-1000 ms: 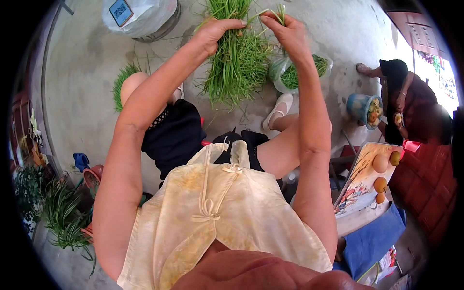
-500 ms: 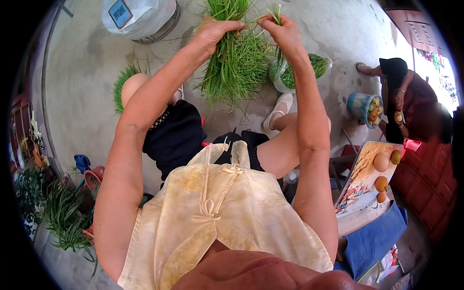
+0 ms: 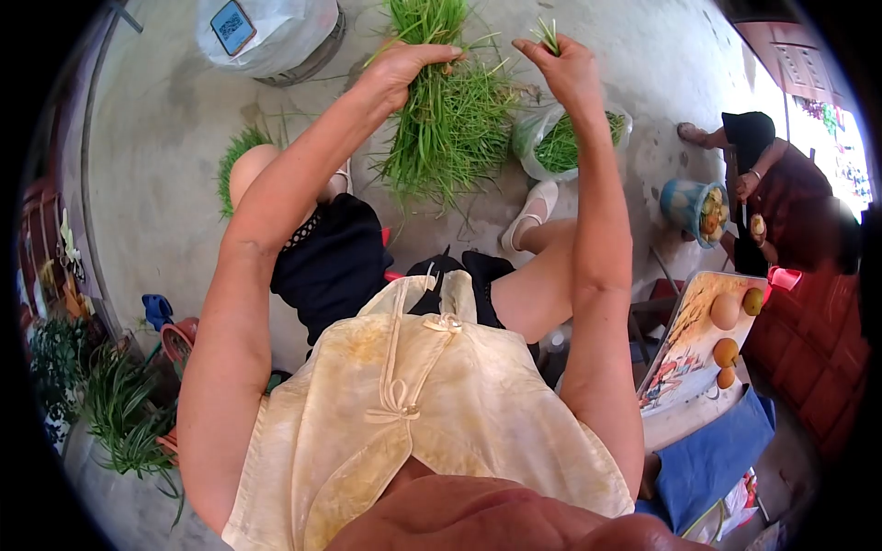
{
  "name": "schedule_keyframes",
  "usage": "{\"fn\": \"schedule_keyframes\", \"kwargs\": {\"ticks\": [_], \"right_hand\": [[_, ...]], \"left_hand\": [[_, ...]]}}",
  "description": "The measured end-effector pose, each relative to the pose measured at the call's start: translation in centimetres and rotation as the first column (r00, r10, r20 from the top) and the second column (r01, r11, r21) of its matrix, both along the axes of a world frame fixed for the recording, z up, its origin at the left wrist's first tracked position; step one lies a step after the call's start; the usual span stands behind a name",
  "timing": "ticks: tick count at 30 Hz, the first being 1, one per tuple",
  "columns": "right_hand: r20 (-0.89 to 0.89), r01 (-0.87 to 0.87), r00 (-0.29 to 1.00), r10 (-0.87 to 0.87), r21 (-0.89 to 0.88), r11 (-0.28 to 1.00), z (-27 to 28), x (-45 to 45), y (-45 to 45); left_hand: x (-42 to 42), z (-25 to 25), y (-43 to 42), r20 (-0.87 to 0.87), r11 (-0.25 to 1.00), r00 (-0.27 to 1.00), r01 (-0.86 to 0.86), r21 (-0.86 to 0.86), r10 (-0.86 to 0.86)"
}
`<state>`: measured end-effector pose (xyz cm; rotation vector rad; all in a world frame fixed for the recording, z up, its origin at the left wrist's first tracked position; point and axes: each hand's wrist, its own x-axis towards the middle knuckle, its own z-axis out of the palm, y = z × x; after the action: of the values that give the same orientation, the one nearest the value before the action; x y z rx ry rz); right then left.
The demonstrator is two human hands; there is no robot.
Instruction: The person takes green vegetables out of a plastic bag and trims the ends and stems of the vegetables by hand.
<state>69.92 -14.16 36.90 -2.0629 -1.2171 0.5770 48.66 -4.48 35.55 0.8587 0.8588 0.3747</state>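
Note:
My left hand is closed around a thick bunch of long, thin green chives, its thumb pointing right across the stalks. Just below it, a loose pile of chives spreads over the floor. To the right, my right hand is raised with fingers curled around a few chive stalks, whose pale ends stick up above the thumb. A clear plastic bag with cut greens in it stands partly behind my right forearm.
More greens lie beside my left knee. A white-covered bin carries a phone. At right, another person holds a piece of food near a blue bucket; round fruits rest on a small table.
My right hand has moved right, away from my left hand, with the few stalks in it. My left hand stays on the bunch. The other person's hands have shifted slightly.

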Motion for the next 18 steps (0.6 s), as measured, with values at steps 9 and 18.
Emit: {"fn": "schedule_keyframes", "kwargs": {"ticks": [9, 18], "right_hand": [[-0.707, 0.136, 0.688, 0.162, 0.345, 0.929, -0.4, -2.8, 0.8], [-0.859, 0.229, 0.427, 0.282, 0.404, 0.886, 1.3, 0.3, 0.7]], "left_hand": [[1.4, -0.7, -0.3, 0.155, 0.993, 0.987, 0.063, -0.105, -0.046], [1.4, -0.9, -0.7, -0.051, 0.995, 0.994, 0.096, 0.03, -0.094]]}}
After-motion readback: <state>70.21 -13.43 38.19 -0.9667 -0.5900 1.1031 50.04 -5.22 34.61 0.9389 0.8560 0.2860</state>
